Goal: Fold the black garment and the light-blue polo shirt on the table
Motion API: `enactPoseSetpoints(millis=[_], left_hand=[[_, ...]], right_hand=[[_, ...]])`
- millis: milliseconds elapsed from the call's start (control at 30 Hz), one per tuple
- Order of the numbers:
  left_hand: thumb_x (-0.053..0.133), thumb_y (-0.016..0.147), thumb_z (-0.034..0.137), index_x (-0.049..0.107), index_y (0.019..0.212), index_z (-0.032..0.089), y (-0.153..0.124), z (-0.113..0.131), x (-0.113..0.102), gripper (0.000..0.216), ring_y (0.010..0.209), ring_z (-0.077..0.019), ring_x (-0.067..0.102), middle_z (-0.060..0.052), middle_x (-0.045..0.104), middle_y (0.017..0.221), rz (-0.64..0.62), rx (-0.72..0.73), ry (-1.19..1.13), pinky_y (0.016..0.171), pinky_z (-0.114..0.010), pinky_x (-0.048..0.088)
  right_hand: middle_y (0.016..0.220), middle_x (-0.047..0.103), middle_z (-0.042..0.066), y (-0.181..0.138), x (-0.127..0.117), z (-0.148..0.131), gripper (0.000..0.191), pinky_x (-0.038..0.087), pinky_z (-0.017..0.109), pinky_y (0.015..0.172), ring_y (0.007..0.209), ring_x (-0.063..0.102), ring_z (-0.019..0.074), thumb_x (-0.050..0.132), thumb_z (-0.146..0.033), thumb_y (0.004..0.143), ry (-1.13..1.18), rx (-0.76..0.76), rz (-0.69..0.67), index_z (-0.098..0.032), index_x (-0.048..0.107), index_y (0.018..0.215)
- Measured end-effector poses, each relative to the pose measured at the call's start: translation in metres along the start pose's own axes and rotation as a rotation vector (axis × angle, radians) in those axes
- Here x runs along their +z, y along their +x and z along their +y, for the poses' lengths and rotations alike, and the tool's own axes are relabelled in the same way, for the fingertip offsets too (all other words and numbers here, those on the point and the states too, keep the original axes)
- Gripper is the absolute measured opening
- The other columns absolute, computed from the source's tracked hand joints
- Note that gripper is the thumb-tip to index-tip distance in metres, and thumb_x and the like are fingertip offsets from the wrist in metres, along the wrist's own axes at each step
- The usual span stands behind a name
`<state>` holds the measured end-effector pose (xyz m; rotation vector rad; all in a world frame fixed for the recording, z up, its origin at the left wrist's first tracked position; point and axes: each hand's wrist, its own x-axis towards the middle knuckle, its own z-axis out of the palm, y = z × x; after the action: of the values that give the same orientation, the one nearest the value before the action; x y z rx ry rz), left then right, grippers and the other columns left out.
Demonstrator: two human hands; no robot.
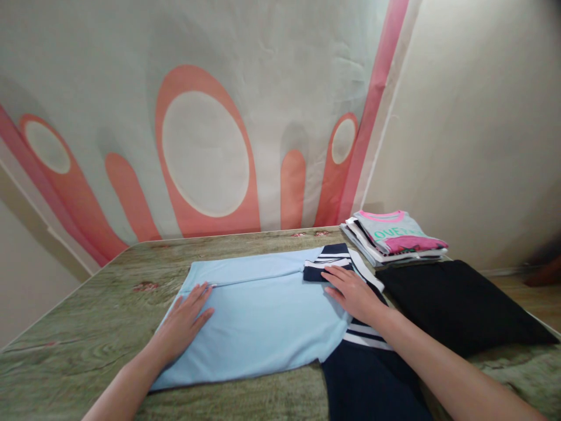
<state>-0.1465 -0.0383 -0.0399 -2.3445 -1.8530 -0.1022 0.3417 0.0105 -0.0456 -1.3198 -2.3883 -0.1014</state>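
A light blue shirt [267, 316] with navy, white-striped sleeves lies flat before me, its hem to the left and its collar to the right. The far side is folded inward, and that side's navy sleeve [313, 273] is doubled back on top. The near sleeve [372, 383] stretches toward me over the table. My left hand [186, 318] rests flat near the hem, fingers extended at the folded edge. On the folded sleeve and the shirt's upper part lies my right hand [350, 292], fingers stretched out. Neither hand grips the cloth.
A stack of folded shirts [394, 237] stands at the table's back right, a grey and pink one on top. Nearer, a folded black garment [460, 304] lies by the right edge. The wood-patterned table [96, 321] meets a wall with a pink-and-grey printed backdrop [280, 76].
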Motion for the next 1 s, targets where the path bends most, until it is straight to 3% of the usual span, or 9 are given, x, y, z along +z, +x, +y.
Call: enactPoseSetpoints(millis=[133, 300, 400, 500, 600, 767, 1000], left_hand=[[0.025, 0.099, 0.045, 0.020, 0.152, 0.027, -0.001, 0.007, 0.003, 0.055, 0.144, -0.0226, 0.024, -0.003, 0.025, 0.157, -0.034, 0.003, -0.006, 0.115, -0.052, 0.018], [0.026, 0.099, 0.043, 0.023, 0.151, 0.026, -0.004, 0.013, -0.004, 0.055, 0.144, -0.0243, 0.023, -0.005, 0.024, 0.157, -0.018, -0.025, 0.014, 0.114, -0.052, 0.018], [0.028, 0.099, 0.046, 0.021, 0.151, 0.028, -0.007, 0.031, -0.013, 0.056, 0.145, -0.0258, 0.020, -0.004, 0.022, 0.158, -0.028, 0.050, -0.031, 0.114, -0.052, 0.020], [0.032, 0.098, 0.049, 0.017, 0.151, 0.037, -0.013, 0.052, -0.020, 0.056, 0.145, -0.0261, 0.020, 0.000, 0.021, 0.158, -0.103, 0.206, -0.103, 0.115, -0.053, 0.019], [0.031, 0.099, 0.049, 0.016, 0.150, 0.039, -0.018, 0.061, -0.021, 0.054, 0.145, -0.0259, 0.021, 0.002, 0.021, 0.158, -0.139, 0.222, -0.115, 0.115, -0.055, 0.016], [0.031, 0.099, 0.049, 0.013, 0.150, 0.040, -0.033, 0.049, -0.021, 0.055, 0.145, -0.0259, 0.019, 0.004, 0.020, 0.157, -0.153, 0.171, -0.088, 0.115, -0.056, 0.017], [0.035, 0.097, 0.045, 0.014, 0.150, 0.038, -0.076, 0.009, -0.016, 0.057, 0.144, -0.0248, 0.024, 0.005, 0.024, 0.156, -0.099, 0.138, -0.031, 0.116, -0.051, 0.022]], right_hand=[[0.151, 0.039, 0.005, -0.002, 0.007, 0.003, 0.046, 0.033, 0.051, 0.109, 0.140, 0.031, 0.0241, 0.040, -0.040, 0.097, 0.016, 0.015, -0.106, -0.029, 0.043, 0.142], [0.154, 0.033, 0.007, -0.003, 0.001, 0.000, 0.049, 0.029, 0.053, 0.111, 0.143, 0.026, 0.0243, 0.038, -0.040, 0.097, 0.044, 0.044, -0.148, -0.028, 0.039, 0.144], [0.153, 0.033, 0.009, -0.013, -0.012, -0.019, 0.048, 0.029, 0.053, 0.111, 0.142, 0.026, 0.0258, 0.040, -0.039, 0.097, 0.078, 0.037, -0.151, -0.025, 0.043, 0.142], [0.152, 0.037, 0.005, -0.034, -0.025, -0.043, 0.048, 0.028, 0.051, 0.113, 0.142, 0.028, 0.0231, 0.040, -0.040, 0.098, 0.170, -0.067, -0.250, -0.029, 0.040, 0.144], [0.152, 0.037, 0.003, -0.063, -0.038, -0.059, 0.049, 0.024, 0.051, 0.115, 0.142, 0.028, 0.0219, 0.041, -0.042, 0.098, 0.234, -0.090, -0.300, -0.033, 0.036, 0.145], [0.152, 0.036, 0.001, -0.103, -0.054, -0.063, 0.051, 0.022, 0.054, 0.116, 0.142, 0.027, 0.0223, 0.043, -0.039, 0.097, 0.241, -0.039, -0.299, -0.037, 0.031, 0.147], [0.152, 0.036, 0.000, -0.136, -0.068, -0.053, 0.057, 0.025, 0.058, 0.114, 0.140, 0.031, 0.0255, 0.047, -0.038, 0.096, 0.212, -0.010, -0.302, -0.040, 0.025, 0.149]])
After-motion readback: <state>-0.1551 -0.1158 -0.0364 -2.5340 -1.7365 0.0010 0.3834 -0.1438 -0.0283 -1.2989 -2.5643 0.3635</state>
